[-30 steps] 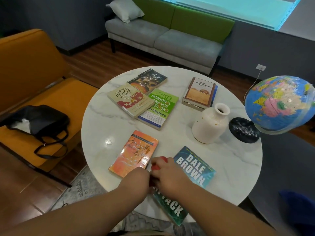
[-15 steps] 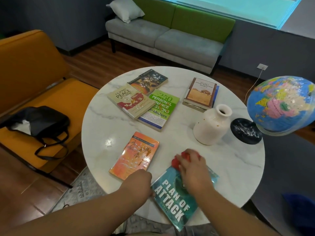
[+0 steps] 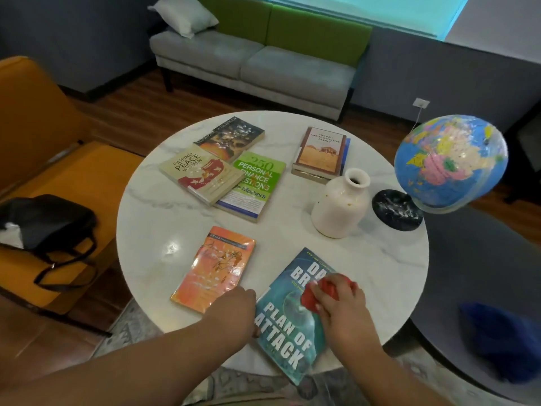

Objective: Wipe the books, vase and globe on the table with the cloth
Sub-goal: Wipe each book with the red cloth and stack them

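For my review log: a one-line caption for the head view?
Right hand wipes the teal book with a red cloth; left hand rests at its edge on the table.

Bare left hand [image 3: 231,312], bare right hand [image 3: 344,316]

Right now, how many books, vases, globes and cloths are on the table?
Books with a cover showing: 6 (teal book, orange book, green book, beige book, dark book, tan book, which lies on others, uncounted)
Vase: 1
Globe: 1
Red cloth: 1
Total: 9
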`<state>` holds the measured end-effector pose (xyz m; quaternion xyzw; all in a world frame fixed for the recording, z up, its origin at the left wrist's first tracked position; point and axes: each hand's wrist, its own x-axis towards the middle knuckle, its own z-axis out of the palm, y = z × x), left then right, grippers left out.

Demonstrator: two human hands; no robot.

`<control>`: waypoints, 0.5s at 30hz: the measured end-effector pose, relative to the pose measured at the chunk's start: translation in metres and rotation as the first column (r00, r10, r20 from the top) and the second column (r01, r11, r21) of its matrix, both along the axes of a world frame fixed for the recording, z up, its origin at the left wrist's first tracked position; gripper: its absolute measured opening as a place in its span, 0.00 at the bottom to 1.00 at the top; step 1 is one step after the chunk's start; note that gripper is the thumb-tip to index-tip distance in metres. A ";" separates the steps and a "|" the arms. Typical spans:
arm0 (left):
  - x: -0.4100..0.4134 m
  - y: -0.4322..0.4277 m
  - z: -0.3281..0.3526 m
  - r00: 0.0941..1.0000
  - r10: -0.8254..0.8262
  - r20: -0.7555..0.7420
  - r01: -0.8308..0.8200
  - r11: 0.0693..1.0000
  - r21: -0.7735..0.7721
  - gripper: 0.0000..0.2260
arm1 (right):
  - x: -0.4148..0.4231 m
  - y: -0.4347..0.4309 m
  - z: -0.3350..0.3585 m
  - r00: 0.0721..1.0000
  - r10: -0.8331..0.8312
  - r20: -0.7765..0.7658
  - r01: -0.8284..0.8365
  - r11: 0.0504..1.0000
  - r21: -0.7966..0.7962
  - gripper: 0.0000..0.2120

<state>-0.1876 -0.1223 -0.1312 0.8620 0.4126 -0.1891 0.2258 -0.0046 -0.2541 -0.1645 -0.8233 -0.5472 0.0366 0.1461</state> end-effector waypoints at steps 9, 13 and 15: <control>0.010 0.000 0.006 0.999 -0.049 -0.013 0.049 0.999 0.021 0.26 | 0.000 -0.039 -0.001 0.912 0.408 0.038 -0.408 0.913 0.019 0.19; 0.009 -0.004 0.002 0.999 0.047 0.025 -0.046 0.999 -0.028 0.31 | 0.007 -0.033 -0.001 0.994 0.113 -0.005 -0.113 0.993 0.044 0.23; 0.011 -0.004 0.003 0.997 0.080 0.014 -0.080 0.995 -0.054 0.33 | -0.014 -0.039 -0.003 0.962 0.272 0.021 -0.273 0.961 0.041 0.18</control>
